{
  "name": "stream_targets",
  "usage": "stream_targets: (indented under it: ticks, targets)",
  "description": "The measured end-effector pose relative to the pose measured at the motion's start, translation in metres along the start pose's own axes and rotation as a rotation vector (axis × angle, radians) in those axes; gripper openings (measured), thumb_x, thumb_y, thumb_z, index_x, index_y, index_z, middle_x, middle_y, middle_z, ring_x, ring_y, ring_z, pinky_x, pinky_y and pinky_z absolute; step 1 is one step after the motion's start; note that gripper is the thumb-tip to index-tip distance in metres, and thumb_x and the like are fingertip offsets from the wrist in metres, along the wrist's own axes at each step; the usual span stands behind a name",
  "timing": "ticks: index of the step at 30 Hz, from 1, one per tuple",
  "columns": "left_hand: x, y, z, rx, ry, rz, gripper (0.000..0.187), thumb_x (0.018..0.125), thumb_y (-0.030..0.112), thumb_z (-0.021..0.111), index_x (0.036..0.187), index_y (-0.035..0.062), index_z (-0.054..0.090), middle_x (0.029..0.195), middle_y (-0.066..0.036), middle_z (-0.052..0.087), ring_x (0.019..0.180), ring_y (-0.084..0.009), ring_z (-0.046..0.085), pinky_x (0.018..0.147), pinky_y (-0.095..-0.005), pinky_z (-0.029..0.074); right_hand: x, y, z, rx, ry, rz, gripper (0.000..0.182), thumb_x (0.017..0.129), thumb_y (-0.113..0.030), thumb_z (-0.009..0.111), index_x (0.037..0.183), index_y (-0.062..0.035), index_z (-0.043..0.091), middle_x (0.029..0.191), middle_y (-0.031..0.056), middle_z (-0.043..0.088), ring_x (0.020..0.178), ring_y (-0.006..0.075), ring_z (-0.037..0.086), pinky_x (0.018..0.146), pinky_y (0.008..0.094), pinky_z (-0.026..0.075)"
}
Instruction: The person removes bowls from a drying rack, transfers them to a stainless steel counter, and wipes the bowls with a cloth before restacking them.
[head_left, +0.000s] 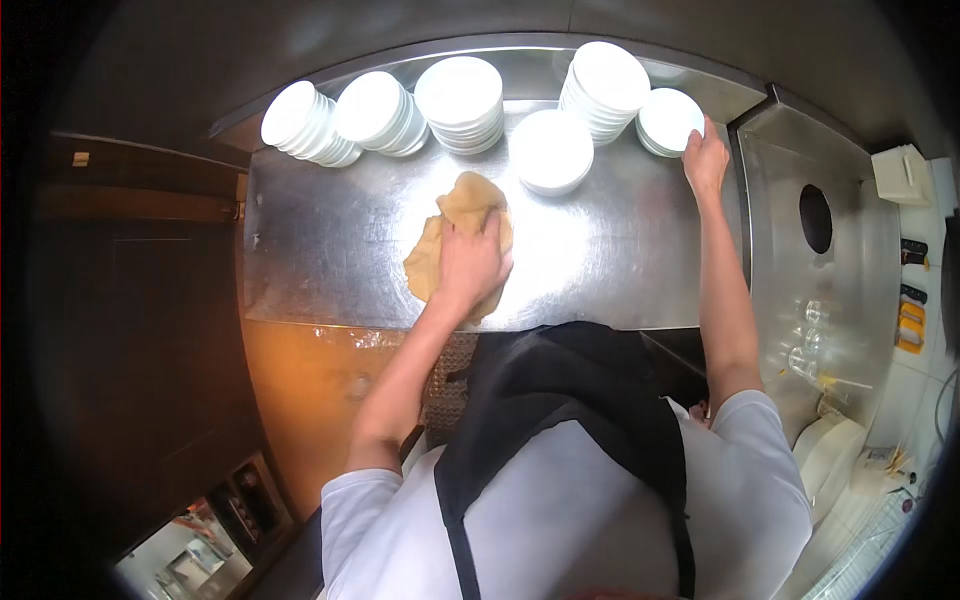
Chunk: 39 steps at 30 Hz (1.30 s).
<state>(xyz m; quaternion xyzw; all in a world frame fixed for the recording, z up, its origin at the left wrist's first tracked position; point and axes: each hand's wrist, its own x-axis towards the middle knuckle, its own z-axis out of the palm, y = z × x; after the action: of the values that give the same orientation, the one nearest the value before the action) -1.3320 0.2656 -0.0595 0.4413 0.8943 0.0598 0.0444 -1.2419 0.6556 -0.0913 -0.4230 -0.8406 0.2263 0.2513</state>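
My left hand (472, 262) lies flat and spread on the tan cloth (455, 232), palm down, pressing it against the steel tabletop (330, 250); the cloth sits crumpled near the middle of the tabletop, in front of the row of plates and a little left of the single low stack (551, 150). To wipe well from here I would keep the whole palm bearing down evenly, fingers wide so the cloth stays gathered under the hand, and work in overlapping passes. Taking the cloth as my mark: well up and to its left lean two tilted stacks of plates (305, 124) and (378, 113), straight behind it stands a taller stack (461, 102), and behind and to its right another tall one (603, 88). I judge the risk is knocking those, so strokes should stop short of them. Far right of the cloth, my right hand (705, 158) rests open with its fingertips against the small stack (668, 121) at the back corner, steadying me.
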Motion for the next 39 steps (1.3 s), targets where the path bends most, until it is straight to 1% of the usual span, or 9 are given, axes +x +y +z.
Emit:
stream_targets:
  ticks: [4, 11, 16, 17, 19, 22, 26, 32, 39]
  targets:
    - [0.018, 0.0, -0.013, -0.07, -0.289, -0.133, 0.065, 0.072, 0.039, 0.072, 0.121, -0.0005, 0.056, 0.087, -0.024, 0.067, 0.089, -0.0336, 0.066, 0.083, -0.0461, 0.049, 0.0, 0.009, 0.003, -0.072, 0.059, -0.089, 0.042, 0.089, -0.017, 0.054, 0.128, -0.0001, 0.055, 0.096, 0.0296, 0.065, 0.091, 0.0461, 0.063, 0.085, 0.0502, 0.049]
    - [0.036, -0.015, -0.049, -0.314, -0.349, -0.119, 0.065, 0.078, 0.054, 0.068, 0.115, 0.0006, 0.065, 0.098, -0.022, 0.069, 0.093, -0.0315, 0.067, 0.084, -0.04, 0.052, -0.01, -0.014, -0.014, -0.12, 0.227, 0.019, 0.034, 0.093, -0.026, 0.055, 0.118, -0.0034, 0.062, 0.088, 0.0264, 0.067, 0.083, 0.0449, 0.065, 0.077, 0.049, 0.051]
    - [-0.012, -0.028, -0.08, -0.915, -0.064, -0.249, 0.054, 0.084, 0.043, 0.069, 0.115, -0.0016, 0.063, 0.102, -0.015, 0.069, 0.091, -0.019, 0.066, 0.081, -0.0321, 0.052, -0.095, -0.054, -0.034, 0.351, -0.303, 0.14, 0.017, 0.09, -0.016, 0.059, 0.101, -0.0052, 0.065, 0.074, 0.013, 0.067, 0.066, 0.0263, 0.063, 0.065, 0.0379, 0.05]
    - [-0.024, -0.037, -0.087, -1.053, -0.034, -0.298, 0.051, 0.085, 0.037, 0.069, 0.117, -0.002, 0.062, 0.102, -0.013, 0.069, 0.091, -0.0165, 0.064, 0.081, -0.0308, 0.051, -0.121, -0.056, -0.013, 0.353, -0.305, -0.106, 0.016, 0.087, -0.011, 0.06, 0.101, -0.0066, 0.066, 0.072, 0.006, 0.066, 0.062, 0.016, 0.059, 0.06, 0.0327, 0.048]
    - [-0.049, -0.058, -0.097, -1.245, 0.102, -0.357, 0.046, 0.088, 0.03, 0.067, 0.119, -0.0035, 0.059, 0.101, -0.011, 0.067, 0.09, -0.0144, 0.062, 0.082, -0.0296, 0.05, -0.157, -0.104, -0.005, 0.513, -0.855, -0.022, 0.021, 0.091, -0.018, 0.059, 0.105, -0.0035, 0.063, 0.072, 0.0049, 0.063, 0.063, 0.0111, 0.058, 0.06, 0.0287, 0.048]
    - [-0.081, -0.084, -0.094, -1.299, 0.322, -0.445, 0.043, 0.09, 0.026, 0.064, 0.119, -0.0056, 0.058, 0.102, -0.012, 0.066, 0.091, -0.0153, 0.062, 0.082, -0.0294, 0.05, -0.192, -0.153, 0.046, 0.442, -0.804, 0.037, 0.045, 0.086, -0.027, 0.065, 0.117, 0.0019, 0.049, 0.069, 0.0157, 0.063, 0.06, 0.0283, 0.064, 0.062, 0.0385, 0.05]
    - [-0.099, -0.079, -0.079, -1.233, 0.405, -0.669, 0.042, 0.092, 0.026, 0.062, 0.119, -0.0053, 0.059, 0.105, -0.012, 0.065, 0.093, -0.0156, 0.061, 0.083, -0.0294, 0.049, -0.197, -0.169, 0.09, 0.296, -0.554, -0.169, 0.03, 0.084, -0.014, 0.06, 0.102, 0.0062, 0.047, 0.069, 0.0232, 0.062, 0.067, 0.0465, 0.061, 0.067, 0.0494, 0.049]
    - [-0.108, -0.057, -0.013, -1.347, 0.423, -0.747, 0.042, 0.094, 0.029, 0.06, 0.12, -0.004, 0.058, 0.11, -0.012, 0.063, 0.095, -0.017, 0.061, 0.084, -0.0307, 0.05, -0.175, -0.199, 0.063, 0.014, -0.784, -0.375, 0.027, 0.079, 0.0, 0.053, 0.103, 0.01, 0.046, 0.073, 0.0312, 0.062, 0.073, 0.0463, 0.065, 0.07, 0.0522, 0.051]
    - [-0.083, -0.032, 0.01, -1.292, 0.441, -0.8, 0.046, 0.091, 0.028, 0.064, 0.121, -0.0064, 0.056, 0.11, -0.016, 0.065, 0.101, -0.0202, 0.06, 0.088, -0.0331, 0.048, -0.185, -0.179, 0.072, 0.227, -0.713, -0.276, 0.024, 0.084, -0.007, 0.051, 0.1, 0.0093, 0.044, 0.073, 0.0344, 0.059, 0.078, 0.052, 0.06, 0.075, 0.0568, 0.046]
